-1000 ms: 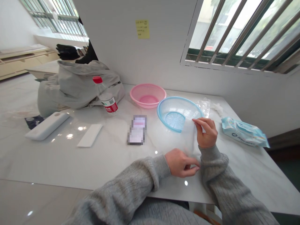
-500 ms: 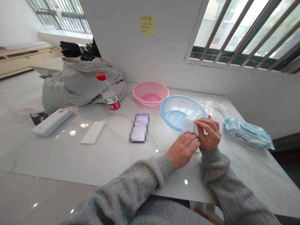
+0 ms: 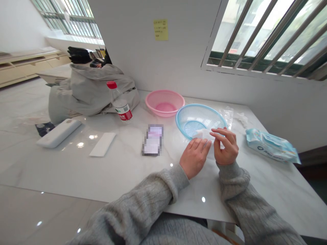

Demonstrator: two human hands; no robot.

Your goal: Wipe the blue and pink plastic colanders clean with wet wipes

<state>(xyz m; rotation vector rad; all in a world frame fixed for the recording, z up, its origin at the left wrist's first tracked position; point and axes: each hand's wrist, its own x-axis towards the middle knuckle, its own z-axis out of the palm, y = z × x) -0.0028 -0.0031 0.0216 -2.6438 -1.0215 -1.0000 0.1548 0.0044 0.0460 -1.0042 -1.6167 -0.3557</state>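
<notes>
A folded white wet wipe (image 3: 203,134) sits between both hands just in front of the blue plastic basket (image 3: 200,119). My left hand (image 3: 194,157) has its fingers stretched along the wipe's left side and presses on it. My right hand (image 3: 226,146) pinches the wipe's right side with curled fingers. A pink basket (image 3: 165,102) stands behind the blue one, near the wall.
A pack of wet wipes (image 3: 272,145) lies to the right, a clear wrapper (image 3: 227,113) behind the hands. On the marble table (image 3: 114,170) are a phone (image 3: 152,140), a white card (image 3: 102,144), a power bank (image 3: 59,132), a water bottle (image 3: 119,101) and a grey jacket (image 3: 87,90).
The wipe was spread wide between both hands; my left hand came up from near the table edge to meet the right, and the wipe is now folded small by the blue basket.
</notes>
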